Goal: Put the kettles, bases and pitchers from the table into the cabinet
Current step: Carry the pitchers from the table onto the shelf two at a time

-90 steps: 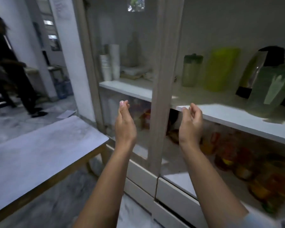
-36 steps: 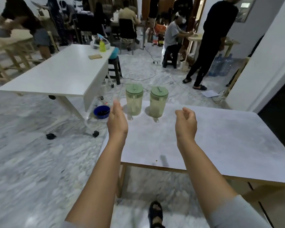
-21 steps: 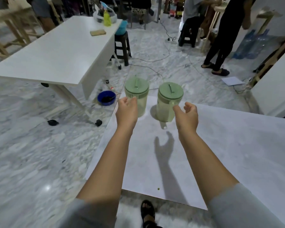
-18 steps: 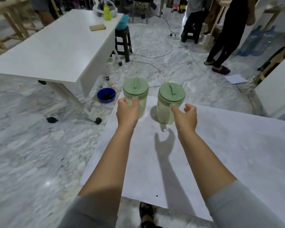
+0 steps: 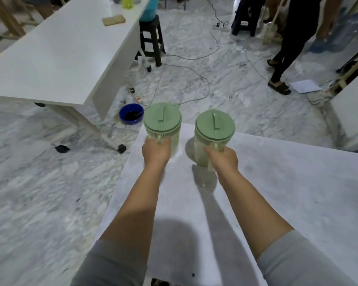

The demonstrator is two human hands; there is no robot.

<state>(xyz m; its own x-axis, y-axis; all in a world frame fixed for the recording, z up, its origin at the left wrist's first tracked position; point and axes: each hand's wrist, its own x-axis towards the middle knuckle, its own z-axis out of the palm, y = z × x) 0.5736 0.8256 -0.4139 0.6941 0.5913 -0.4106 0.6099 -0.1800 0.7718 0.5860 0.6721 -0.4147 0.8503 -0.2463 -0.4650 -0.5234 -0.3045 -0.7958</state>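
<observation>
Two clear, green-lidded plastic pitchers (image 5: pixel 214 137) at bench (image 5: pixel 277 193) far edge, gripped by left hand (image 5: pixel 156 150) and right hand (image 5: pixel 223 158) fingers; cabinet unseen, nothing else left.

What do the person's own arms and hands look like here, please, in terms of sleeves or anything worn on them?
Both arms wear light grey sleeves pushed up near the elbows, leaving the forearms bare. The left hand and right hand are bare: no gloves, and no rings, watch or bracelet visible on the sides that show. The sleeves look plain, with no visible print or markings.
</observation>
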